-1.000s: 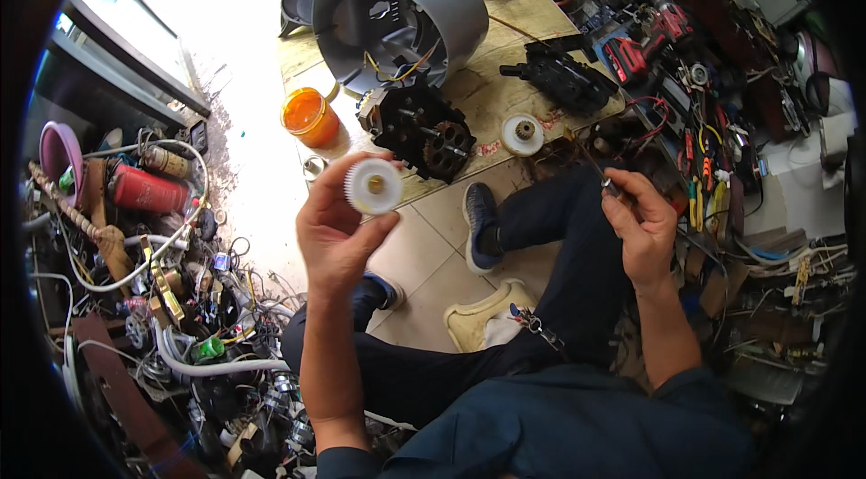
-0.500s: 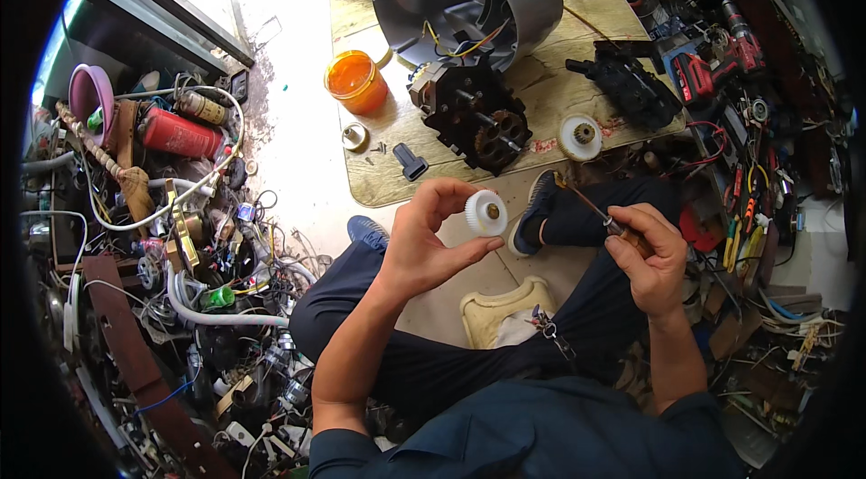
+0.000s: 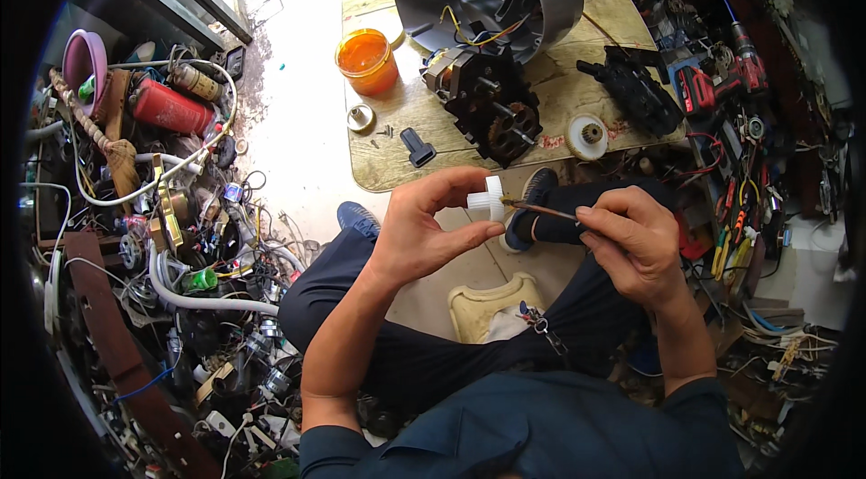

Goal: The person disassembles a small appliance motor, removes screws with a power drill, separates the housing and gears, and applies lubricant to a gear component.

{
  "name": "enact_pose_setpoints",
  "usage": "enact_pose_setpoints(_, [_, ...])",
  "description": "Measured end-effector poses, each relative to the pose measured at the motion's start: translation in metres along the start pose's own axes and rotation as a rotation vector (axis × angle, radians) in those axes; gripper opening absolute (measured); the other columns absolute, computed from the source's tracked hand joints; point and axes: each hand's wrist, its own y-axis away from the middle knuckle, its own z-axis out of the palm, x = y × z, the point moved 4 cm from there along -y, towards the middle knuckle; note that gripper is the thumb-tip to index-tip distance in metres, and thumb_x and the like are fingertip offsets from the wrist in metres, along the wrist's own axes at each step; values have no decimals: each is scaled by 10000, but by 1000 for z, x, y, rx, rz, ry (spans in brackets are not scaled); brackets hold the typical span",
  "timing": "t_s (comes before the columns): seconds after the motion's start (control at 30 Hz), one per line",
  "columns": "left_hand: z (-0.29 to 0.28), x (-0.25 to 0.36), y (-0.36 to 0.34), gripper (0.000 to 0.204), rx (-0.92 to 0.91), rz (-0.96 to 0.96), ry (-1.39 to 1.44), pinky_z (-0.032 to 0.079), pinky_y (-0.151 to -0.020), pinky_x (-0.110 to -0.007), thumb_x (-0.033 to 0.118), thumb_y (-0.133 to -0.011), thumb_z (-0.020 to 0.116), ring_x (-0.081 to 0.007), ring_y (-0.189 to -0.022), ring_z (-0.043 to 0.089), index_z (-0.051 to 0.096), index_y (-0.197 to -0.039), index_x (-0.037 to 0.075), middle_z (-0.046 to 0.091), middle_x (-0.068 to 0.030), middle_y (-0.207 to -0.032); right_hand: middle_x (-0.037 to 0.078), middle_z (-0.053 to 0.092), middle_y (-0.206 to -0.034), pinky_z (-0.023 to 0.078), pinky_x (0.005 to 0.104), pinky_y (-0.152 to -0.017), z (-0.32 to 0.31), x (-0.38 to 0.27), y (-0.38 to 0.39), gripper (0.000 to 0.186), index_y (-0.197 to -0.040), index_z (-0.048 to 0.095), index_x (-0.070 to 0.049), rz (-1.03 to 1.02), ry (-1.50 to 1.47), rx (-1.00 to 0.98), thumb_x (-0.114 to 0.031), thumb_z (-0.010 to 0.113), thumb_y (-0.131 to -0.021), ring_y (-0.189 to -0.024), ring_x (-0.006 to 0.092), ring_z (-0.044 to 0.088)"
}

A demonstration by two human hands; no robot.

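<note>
My left hand (image 3: 422,228) is closed on a white plastic gear (image 3: 488,198), held between thumb and fingers and turned side-on. In my right hand (image 3: 637,243) is a screwdriver (image 3: 548,210) with a long thin shaft; its handle is mostly hidden by my fingers. Its brownish, grease-smeared tip is at the gear's hub, apparently touching it. Beyond my hands, a dark gearbox (image 3: 494,118) with metal shafts sits on the low wooden table (image 3: 383,159). Another white gear (image 3: 587,136) with a metal pinion lies to its right.
On the table stand an orange tub of grease (image 3: 368,64), a grey housing (image 3: 550,1), a small round part (image 3: 361,118) and a black plastic piece (image 3: 417,147). A red drill (image 3: 722,82) lies at right. Cluttered parts and a red cylinder (image 3: 171,107) fill the left. A cream stool (image 3: 478,312) sits between my legs.
The screwdriver has moved left, bringing its tip to the gear. My left hand has turned the gear from facing up to side-on. The view has shifted slightly.
</note>
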Motion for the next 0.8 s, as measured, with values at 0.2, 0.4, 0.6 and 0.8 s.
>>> enact_pose_setpoints(0.2, [0, 2, 3, 574, 21, 59, -32, 605, -895, -314, 72, -819, 925, -165, -1021, 749, 673, -1323, -31, 766, -107, -1160, 109, 710, -959, 559, 351, -685, 4, 0, -5, 416, -1127, 790, -21, -44, 23, -34, 92, 807, -727, -801, 264, 689])
enact_pose_setpoints(0.4, [3, 3, 4, 575, -7, 8, -2, 613, -883, -301, 35, -825, 914, -146, -1020, 743, 648, -1331, -27, 744, -102, -1200, 111, 711, -956, 559, 357, -689, 5, 5, -4, 415, -1129, 792, -27, -29, 15, -35, 88, 807, -731, -801, 264, 688])
enact_pose_setpoints(0.6, [6, -2, 4, 514, 13, -86, 258, 612, -893, -273, -12, -859, 880, -130, -1025, 731, 616, -1300, -24, 710, -102, -1245, 108, 709, -956, 554, 354, -684, 2, 5, -3, 431, -1142, 790, -31, -44, 31, -26, 87, 810, -727, -795, 259, 681])
enact_pose_setpoints(0.8, [6, -5, 5, 463, -46, -174, 399, 615, -936, -320, -90, -903, 795, -169, -1065, 730, 615, -1327, -40, 689, -123, -1311, 102, 703, -963, 549, 348, -670, -2, 3, -1, 450, -1155, 787, -34, -46, 36, -18, 91, 806, -723, -782, 251, 666])
